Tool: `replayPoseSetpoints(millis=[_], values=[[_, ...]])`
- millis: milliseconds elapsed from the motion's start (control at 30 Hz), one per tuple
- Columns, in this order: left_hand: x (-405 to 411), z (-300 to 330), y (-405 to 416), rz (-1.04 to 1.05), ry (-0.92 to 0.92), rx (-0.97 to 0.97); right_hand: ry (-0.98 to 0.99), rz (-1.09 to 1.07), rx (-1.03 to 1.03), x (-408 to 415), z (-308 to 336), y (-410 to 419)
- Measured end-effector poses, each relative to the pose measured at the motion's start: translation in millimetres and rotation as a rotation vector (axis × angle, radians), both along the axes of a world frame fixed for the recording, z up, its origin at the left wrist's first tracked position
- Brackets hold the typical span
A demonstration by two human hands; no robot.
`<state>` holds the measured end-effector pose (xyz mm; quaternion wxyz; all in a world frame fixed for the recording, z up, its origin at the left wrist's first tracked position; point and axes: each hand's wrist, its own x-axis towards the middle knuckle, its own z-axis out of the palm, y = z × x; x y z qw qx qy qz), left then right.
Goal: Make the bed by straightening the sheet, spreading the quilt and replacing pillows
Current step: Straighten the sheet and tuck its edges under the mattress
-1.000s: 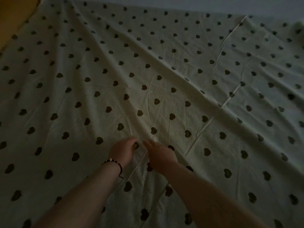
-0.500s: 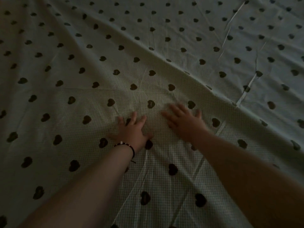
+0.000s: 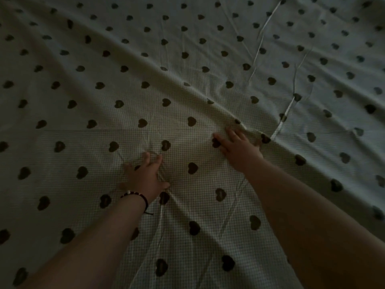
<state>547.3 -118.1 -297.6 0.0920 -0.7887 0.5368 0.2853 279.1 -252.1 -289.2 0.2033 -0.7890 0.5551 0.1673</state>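
I see the sheet (image 3: 187, 84), checked w/ dark hearts, spread across the whole bed, creased diagonally from far left to near right. Left hand (image 3: 145, 178), bracelet (image 3: 135, 195) on its wrist, lies flat on the sheet near centre, grip open, fingers spread, holding nothing. Right hand (image 3: 239, 149) presses flat just right of it, fingers straight against a ridge of fabric.
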Motion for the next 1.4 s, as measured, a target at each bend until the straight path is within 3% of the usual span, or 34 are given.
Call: replayPoseSetpoints(millis=[334,434,500,567,767,1001,1134,1201,1268,1334,1401], values=[[-38,17,-15,0.049,-0.096,0.043,-0.009,0.060,0.055,-2,5,-4],[-100,19,-39,-0.012,-0.005,-0.017,-0.035,0.315,0.043,-30,11,-26],[-160,21,-53,-0.087,0.067,0.039,-0.058,0.530,0.055,-67,12,-42],[-224,24,-67,-0.184,0.056,0.097,-0.086,0.612,0.018,-117,8,-59],[-382,27,-123,-0.251,0.027,0.072,0.102,0.295,-0.081,-290,6,-121],[-462,27,-180,-0.312,0.044,0.009,0.098,0.049,-0.033,-417,9,-162],[-499,26,-202,-0.319,0.018,0.044,0.222,-0.117,0.022,-463,28,-162],[-524,27,-209,-0.353,0.007,0.042,0.233,-0.088,-0.066,-469,42,-154],[-552,30,-208,-0.418,0.010,0.040,0.133,0.078,-0.189,-465,40,-129],[-587,31,-201,-0.520,0.015,0.055,0.015,0.184,-0.100,-475,28,-88],[-616,29,-195,-0.605,0.039,0.083,-0.016,0.148,-0.003,-508,15,-63]])
